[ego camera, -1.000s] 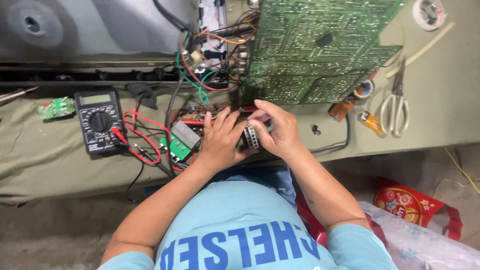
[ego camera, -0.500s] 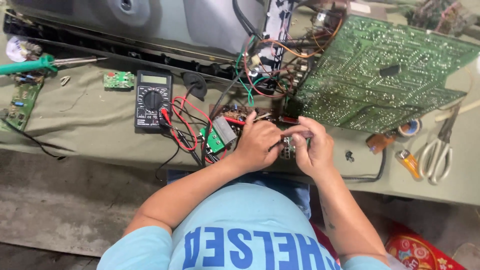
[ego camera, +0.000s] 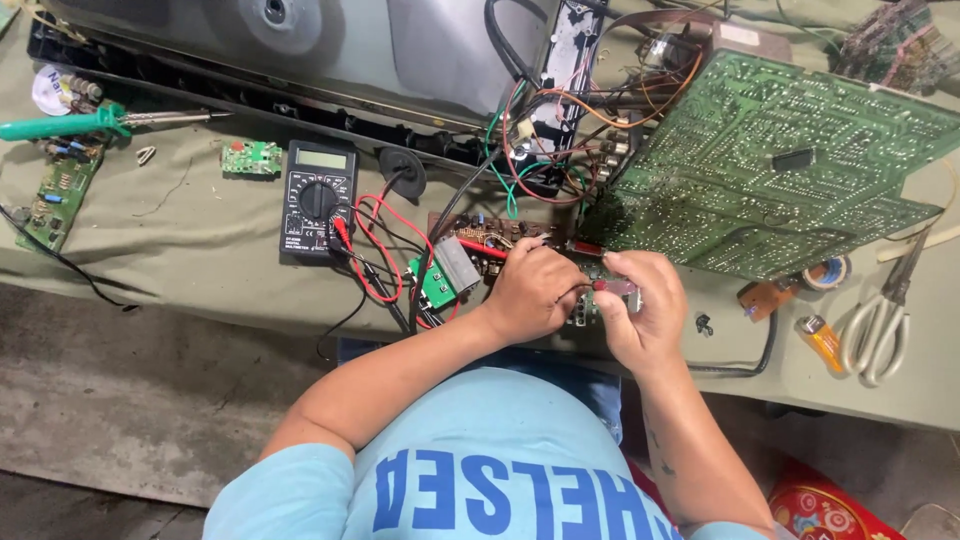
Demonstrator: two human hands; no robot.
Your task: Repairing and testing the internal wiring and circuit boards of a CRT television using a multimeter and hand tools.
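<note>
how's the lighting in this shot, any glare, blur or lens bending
Head view: soft even daylight, faint shadows; a pale sheen on the grey curved casing; sharp around both hands and the large green circuit board; the table edge bows from wide-angle distortion.
</note>
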